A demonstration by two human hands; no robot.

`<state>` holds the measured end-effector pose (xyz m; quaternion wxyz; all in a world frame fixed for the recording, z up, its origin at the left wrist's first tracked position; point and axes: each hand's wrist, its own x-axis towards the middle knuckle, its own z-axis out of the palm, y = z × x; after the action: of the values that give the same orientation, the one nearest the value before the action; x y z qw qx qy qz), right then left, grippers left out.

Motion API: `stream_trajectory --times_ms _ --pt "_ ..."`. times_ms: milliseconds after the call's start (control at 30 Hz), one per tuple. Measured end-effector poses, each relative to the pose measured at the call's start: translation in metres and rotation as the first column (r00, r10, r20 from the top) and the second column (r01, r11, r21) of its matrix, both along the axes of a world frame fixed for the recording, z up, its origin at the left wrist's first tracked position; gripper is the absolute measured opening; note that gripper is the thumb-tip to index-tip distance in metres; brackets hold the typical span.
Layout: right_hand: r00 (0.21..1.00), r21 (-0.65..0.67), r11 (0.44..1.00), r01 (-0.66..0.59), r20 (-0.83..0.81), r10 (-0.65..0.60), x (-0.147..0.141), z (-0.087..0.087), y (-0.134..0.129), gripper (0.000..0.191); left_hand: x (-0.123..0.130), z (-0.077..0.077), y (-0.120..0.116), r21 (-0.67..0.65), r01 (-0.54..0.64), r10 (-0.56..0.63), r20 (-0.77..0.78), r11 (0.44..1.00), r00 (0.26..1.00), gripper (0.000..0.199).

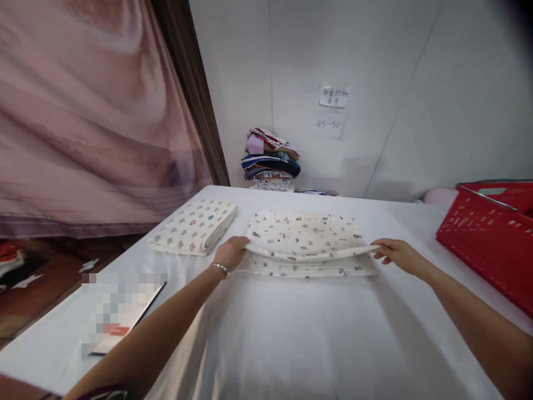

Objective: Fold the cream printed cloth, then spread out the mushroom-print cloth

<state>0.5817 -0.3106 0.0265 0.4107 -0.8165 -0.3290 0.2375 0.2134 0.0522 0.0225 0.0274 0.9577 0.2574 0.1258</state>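
A white cloth printed with small scattered motifs lies partly folded in layers on the white-covered table. My left hand, with a bracelet at the wrist, pinches the near left corner of its upper layer. At the opposite end, my right hand grips the right corner of the same layer between thumb and fingers. Between the two hands the edge is lifted a little and sags in the middle. Under it, the lower layer shows along the near side. Left of it sits a second folded cloth with grey tree-like prints.
A red plastic basket stands at the right. On the left of the table lies a flat, partly blurred item. Beyond the far edge is a stack of folded textiles against the wall. A pink curtain hangs at left.
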Motion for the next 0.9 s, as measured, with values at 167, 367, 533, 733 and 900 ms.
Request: stream_trajectory --times_ms 167,367,533,733,900 --pt "0.984 0.015 0.99 0.142 -0.108 -0.14 0.052 0.061 0.067 0.01 0.064 0.07 0.053 -0.002 -0.155 0.154 -0.064 0.988 0.986 0.033" --pt "0.926 0.36 0.871 0.333 0.048 -0.374 0.112 0.135 0.154 0.017 0.158 0.164 0.108 -0.018 -0.328 0.329 0.071 0.944 0.942 0.031" --pt "0.9 0.538 0.777 0.328 0.074 -0.43 0.105 0.11 0.16 0.022 0.166 0.161 0.121 -0.045 -0.283 0.285 0.226 0.958 0.931 0.035" --pt "0.941 0.448 0.859 0.245 0.102 -0.322 0.061 0.038 0.092 0.025 0.1 0.086 0.084 0.009 -0.146 0.143 0.157 0.989 0.977 0.032" --pt "0.961 0.202 0.972 0.12 0.223 -0.165 0.022 -0.014 0.035 0.027 0.037 0.009 0.031 0.027 0.188 -0.188 0.001 0.982 0.982 0.034"
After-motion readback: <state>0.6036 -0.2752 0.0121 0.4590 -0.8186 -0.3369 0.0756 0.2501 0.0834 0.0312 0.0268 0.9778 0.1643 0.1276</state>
